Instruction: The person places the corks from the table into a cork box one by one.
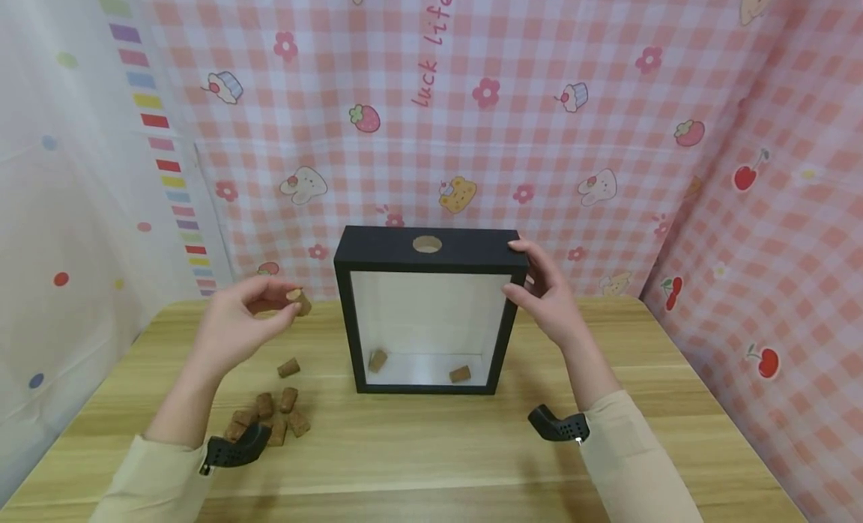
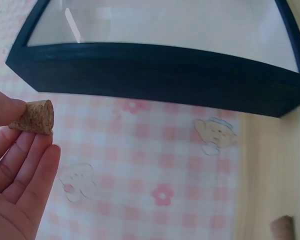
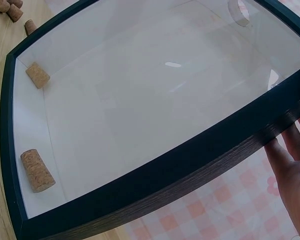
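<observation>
1. Head view: my left hand (image 1: 246, 313) pinched a cork (image 1: 301, 302) between thumb and fingertips, raised above the counter (image 1: 418, 455), left of the black box (image 1: 438, 267) and apart from it.
2. My right hand (image 1: 549, 302) was partly closed around the box's upper right corner, thumb on the front frame; some of its fingers were hidden behind the side.
3. The box stood upright on the counter, with a round hole (image 1: 428, 244) in its top.
4. Behind its clear front lay two corks, a left one (image 1: 378, 360) near the side wall and a right one (image 1: 460, 374).
5. A single cork (image 1: 288, 368) lay on the counter beyond a heap of corks (image 1: 278, 431), which a black wrist mount (image 1: 236, 449) partly covered.
6. Pink checked cloth (image 1: 485, 148) hung behind everything.
</observation>
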Demonstrator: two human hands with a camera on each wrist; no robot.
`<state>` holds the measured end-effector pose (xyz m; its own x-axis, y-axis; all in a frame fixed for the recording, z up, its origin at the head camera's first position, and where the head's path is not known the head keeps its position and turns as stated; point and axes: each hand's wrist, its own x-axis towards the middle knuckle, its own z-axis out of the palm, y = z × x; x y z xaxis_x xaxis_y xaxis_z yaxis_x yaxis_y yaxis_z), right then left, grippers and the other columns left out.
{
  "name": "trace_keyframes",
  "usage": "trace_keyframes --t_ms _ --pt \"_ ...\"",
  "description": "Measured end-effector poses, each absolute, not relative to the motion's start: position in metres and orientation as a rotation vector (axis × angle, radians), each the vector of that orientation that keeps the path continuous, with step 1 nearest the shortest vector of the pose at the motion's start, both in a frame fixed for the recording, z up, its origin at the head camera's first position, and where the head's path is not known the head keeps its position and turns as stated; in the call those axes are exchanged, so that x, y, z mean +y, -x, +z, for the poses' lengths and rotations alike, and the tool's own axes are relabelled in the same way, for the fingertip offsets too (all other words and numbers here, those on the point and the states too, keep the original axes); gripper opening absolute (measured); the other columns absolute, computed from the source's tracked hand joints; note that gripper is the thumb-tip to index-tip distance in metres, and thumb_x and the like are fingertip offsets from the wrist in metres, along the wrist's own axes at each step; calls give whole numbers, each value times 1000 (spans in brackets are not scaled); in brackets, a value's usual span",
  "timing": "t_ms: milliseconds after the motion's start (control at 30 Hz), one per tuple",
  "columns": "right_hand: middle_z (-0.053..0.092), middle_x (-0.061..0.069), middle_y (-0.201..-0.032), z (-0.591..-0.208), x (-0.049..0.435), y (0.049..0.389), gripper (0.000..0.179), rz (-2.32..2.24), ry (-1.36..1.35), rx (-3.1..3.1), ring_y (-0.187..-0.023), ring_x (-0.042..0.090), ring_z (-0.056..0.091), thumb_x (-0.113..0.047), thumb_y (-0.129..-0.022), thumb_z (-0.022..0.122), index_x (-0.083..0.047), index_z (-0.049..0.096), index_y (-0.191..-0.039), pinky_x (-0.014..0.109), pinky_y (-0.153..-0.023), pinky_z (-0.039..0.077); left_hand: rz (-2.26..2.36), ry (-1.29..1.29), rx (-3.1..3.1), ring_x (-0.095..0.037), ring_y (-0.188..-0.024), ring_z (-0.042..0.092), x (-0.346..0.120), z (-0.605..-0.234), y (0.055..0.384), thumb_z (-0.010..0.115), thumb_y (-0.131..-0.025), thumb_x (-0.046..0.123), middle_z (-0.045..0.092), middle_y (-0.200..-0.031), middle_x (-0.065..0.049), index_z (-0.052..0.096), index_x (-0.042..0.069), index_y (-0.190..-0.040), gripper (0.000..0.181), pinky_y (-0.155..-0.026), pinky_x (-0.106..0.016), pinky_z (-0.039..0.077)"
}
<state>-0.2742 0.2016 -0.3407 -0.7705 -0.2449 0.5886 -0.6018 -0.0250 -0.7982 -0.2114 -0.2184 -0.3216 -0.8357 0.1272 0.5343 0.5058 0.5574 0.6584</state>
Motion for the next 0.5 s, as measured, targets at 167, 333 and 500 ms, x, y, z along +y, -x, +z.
trace_keyframes --t_ms 167,333,500 --pt "49 5 -140 -341 202 275 58 1873 -905 -1971 -116 19 49 12 -90 62 -18 53 -139 24 -88 48 -1198 540 -2332 0 -85 65 -209 -305 210 72 -89 6 71 -96 -9 71 1 -109 20 -70 -14 53" --pt "51 6 -138 -342 202 276 59 1875 -916 -1960 -115 19 50 12 -90 62 -18 54 -139 24 -88 48 -1231 566 -2265 -2 -84 66 -199 -294 209 73 -88 2 71 -95 -11 72 -1 -109 22 -71 -15 53" --pt "51 6 -137 -342 202 276 59 1882 -916 -1955 -115 19 50 13 -90 62 -18 53 -139 24 -88 49 -1349 654 -2148 -8 -85 68 -189 -284 210 72 -85 -6 73 -102 -9 73 -2 -109 24 -72 -18 55"
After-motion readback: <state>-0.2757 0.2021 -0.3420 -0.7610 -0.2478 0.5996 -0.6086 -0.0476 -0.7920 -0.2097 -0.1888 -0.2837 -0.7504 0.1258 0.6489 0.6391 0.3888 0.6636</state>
